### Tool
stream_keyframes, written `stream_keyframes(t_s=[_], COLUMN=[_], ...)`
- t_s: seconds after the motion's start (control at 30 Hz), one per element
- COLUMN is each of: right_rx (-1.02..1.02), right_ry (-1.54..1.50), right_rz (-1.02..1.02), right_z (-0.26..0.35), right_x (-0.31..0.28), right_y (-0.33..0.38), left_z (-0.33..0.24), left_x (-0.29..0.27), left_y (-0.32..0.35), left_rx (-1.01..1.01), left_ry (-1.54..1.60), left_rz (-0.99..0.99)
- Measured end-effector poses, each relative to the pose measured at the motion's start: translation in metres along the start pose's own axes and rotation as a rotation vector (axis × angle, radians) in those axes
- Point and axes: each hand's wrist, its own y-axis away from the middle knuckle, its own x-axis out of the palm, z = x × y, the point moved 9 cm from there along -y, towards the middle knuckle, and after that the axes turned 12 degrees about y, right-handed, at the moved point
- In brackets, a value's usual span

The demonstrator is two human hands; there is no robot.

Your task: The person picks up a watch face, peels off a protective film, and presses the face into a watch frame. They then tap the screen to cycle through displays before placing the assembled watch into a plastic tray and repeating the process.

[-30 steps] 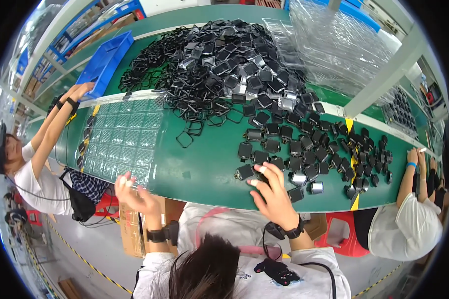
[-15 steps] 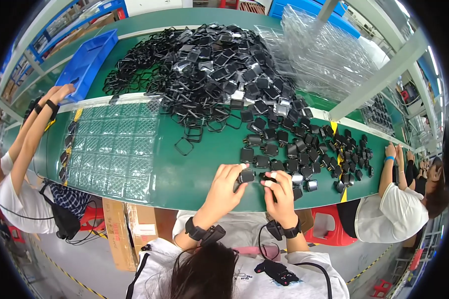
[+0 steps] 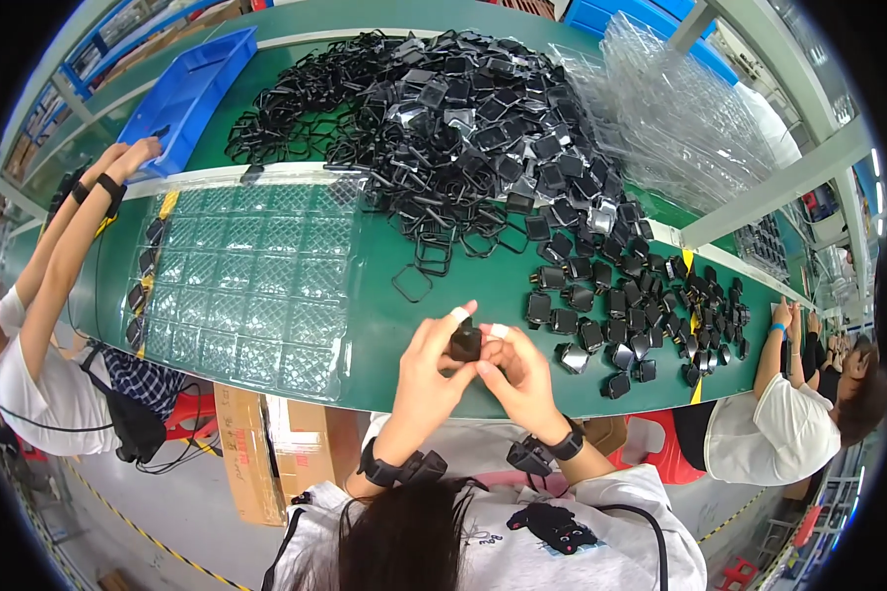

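Note:
My left hand [image 3: 427, 372] is closed on a small black square case [image 3: 465, 343], holding it just above the green table near its front edge. My right hand [image 3: 518, 370] meets it from the right, with thumb and fingertips at the same piece. Pale wraps cover some fingertips on both hands. The fingers partly hide the case, so its details cannot be made out. To the right lie several similar black cases [image 3: 591, 335], loosely spread on the table. Beyond my hands, a thin black square frame [image 3: 412, 284] lies by itself.
A large heap of black frames and square parts [image 3: 483, 118] rises at the back. A clear compartment tray [image 3: 251, 286] lies to the left, a blue bin [image 3: 192, 89] behind it. Clear trays [image 3: 670, 108] are stacked near a white post [image 3: 779, 182]. Co-workers sit on both sides.
My right hand has moved from the loose cases toward my left hand. Both hands now meet around one black case. The view has shifted slightly.

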Motion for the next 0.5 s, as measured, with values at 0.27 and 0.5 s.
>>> stream_keyframes(t_s=[0.27, 0.5], right_rx=[0.025, -0.017], right_ry=[-0.090, 0.096], right_rz=[0.054, 0.066], right_z=[0.007, 0.012], right_x=[0.008, 0.016], right_y=[-0.020, -0.032], left_z=[-0.004, 0.011], left_x=[-0.012, -0.026], left_y=[-0.004, 0.000], left_rx=[-0.043, -0.074], left_ry=[0.157, 0.338], left_rz=[0.129, 0.123])
